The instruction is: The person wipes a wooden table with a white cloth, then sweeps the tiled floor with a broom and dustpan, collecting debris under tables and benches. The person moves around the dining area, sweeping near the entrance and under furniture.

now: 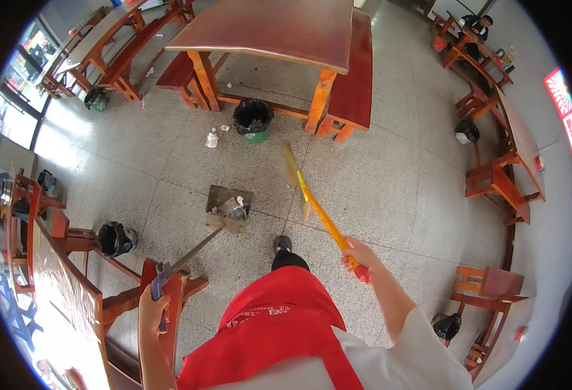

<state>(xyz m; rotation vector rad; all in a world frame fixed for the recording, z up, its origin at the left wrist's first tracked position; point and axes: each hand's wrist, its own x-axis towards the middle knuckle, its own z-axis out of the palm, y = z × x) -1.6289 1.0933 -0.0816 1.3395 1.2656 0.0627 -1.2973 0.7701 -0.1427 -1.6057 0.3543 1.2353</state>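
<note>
My left hand (154,307) is closed around the grey-blue handle of a long-handled dustpan (227,225). The pan rests on the speckled floor at centre left, with crumpled litter (233,208) inside. In my right hand (361,258) is the orange handle of a broom (321,212), gripped near its red end. Its bristles, blurred, are at the floor to the right of the dustpan. Crumpled white paper (211,138) lies on the floor beyond the pan, left of a green bin (255,137) lined with a black bag.
A wooden table (266,29) stands ahead, with a red bench (352,73) on its right. More tables and benches line both sides. A lined bin (115,239) and a bench (149,282) are near my left. Seated people (478,27) are at the far right and at the left edge.
</note>
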